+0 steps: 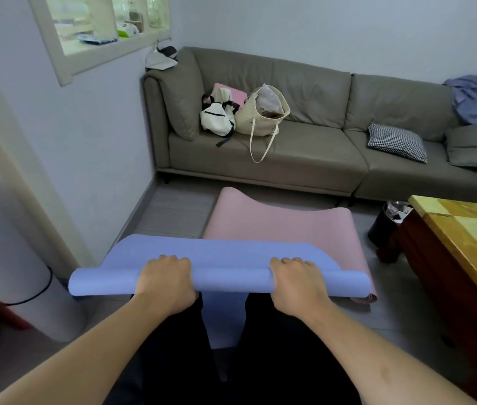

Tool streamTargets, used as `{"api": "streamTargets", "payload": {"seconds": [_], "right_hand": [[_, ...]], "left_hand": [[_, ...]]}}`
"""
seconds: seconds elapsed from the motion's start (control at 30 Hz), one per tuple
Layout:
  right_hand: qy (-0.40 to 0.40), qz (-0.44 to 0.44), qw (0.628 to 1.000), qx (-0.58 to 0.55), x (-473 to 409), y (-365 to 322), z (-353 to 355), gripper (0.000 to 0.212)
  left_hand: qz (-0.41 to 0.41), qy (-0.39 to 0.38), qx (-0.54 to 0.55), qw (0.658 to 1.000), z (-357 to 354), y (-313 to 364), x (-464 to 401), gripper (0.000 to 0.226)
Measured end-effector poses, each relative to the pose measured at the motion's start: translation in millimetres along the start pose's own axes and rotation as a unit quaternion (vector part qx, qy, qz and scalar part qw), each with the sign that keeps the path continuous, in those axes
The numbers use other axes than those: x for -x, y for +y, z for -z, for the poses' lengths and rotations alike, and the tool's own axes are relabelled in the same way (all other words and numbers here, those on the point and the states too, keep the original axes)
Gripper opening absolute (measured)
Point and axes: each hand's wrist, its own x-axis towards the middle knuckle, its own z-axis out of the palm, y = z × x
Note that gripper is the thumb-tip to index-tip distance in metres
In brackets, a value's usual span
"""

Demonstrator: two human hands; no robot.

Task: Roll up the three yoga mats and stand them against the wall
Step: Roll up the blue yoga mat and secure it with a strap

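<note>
Head view: left hand (166, 283) and right hand (298, 285), apart, curled over blue foam yoga mat roll (231, 280); best rolled evenly, ends aligned, atop flat pink mat (278, 226).

yoga mats, three: one blue foam mat (219, 280), one pink foam mat (281, 223), one grey rolled mat (0, 258). bare hands, two: left (167, 283), right (297, 283). cloth bags, two: white (216, 116), cream (260, 115). cushions, one: checked (396, 141).

This is a living room in a home: a long grey sofa (289, 141) with a checked cushion (396, 141) and a tote bag (260, 118) on it, and a wooden coffee table (465, 229) on the tiled floor (173, 211)
</note>
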Motion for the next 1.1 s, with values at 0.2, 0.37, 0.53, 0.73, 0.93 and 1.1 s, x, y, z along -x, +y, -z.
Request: {"api": "streamTargets", "payload": {"seconds": [0.2, 0.37, 0.53, 0.73, 0.93, 1.1], "right_hand": [[-0.053, 0.002, 0.999, 0.007, 7.5, 0.1, -10.6, 0.023], [-0.138, -0.011, 0.990, -0.036, -5.2, 3.8, -0.4, 0.022], [-0.175, -0.017, 0.982, -0.063, -10.1, 4.1, 6.1, 0.021], [-0.093, 0.001, 0.994, -0.053, 0.3, 1.3, -7.0, 0.026], [0.047, 0.026, 0.998, -0.016, 22.2, 5.7, -38.6, 0.043], [-0.038, -0.016, 0.999, -0.035, 6.4, 3.7, -21.9, 0.039]], "left_hand": [[-0.016, -0.051, 0.006, 0.999, -3.4, -3.0, 5.5, 0.044], [-0.031, -0.083, 0.031, 0.996, 1.0, -6.2, -2.6, 0.044], [-0.090, 0.092, 0.077, 0.989, -33.3, -24.0, 12.5, 0.052], [-0.058, 0.010, 0.029, 0.998, -18.3, -18.0, 9.5, 0.048], [-0.048, -0.057, 0.032, 0.997, -15.1, -19.2, -0.1, 0.054], [-0.044, -0.018, -0.016, 0.999, -19.7, -11.2, 5.2, 0.063]]}}
